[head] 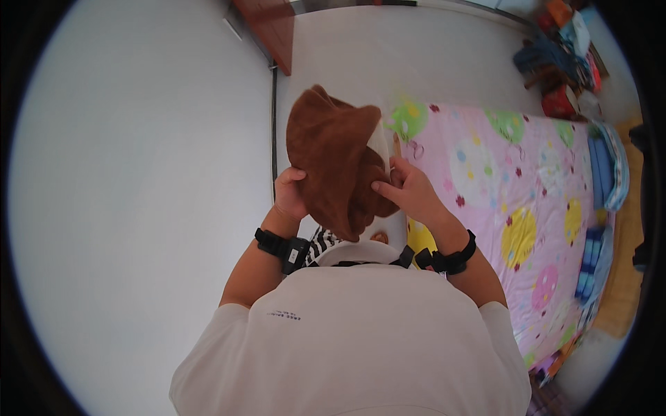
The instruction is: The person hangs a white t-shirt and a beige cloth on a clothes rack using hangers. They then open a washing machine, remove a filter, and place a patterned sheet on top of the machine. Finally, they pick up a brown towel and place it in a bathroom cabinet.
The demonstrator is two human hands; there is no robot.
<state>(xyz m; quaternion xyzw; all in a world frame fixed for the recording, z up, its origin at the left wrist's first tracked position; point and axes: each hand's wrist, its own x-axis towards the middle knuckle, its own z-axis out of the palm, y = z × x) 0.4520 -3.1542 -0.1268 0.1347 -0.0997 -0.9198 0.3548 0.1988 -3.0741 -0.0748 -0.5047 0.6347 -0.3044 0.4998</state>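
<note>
Between my two hands, in front of my chest, is a bundled brown cloth item (pixel 333 151) with soft folds. A strip of pale material (pixel 381 144) shows at its right side. My left hand (pixel 291 193) grips the left edge, thumb on top and the fingers hidden behind the cloth. On the other side, my right hand (pixel 411 188) pinches the lower right folds between thumb and fingers. Whether the cloth is a garment or a cover, I cannot tell.
A bed with a pink patterned sheet (pixel 484 171) spreads to my right. Folded blue textiles (pixel 601 174) lie along its far side. Piled clothes and bags (pixel 562 67) stand at the upper right. A white wall (pixel 145 182) runs along my left, with a reddish-brown wooden door (pixel 270 31) ahead.
</note>
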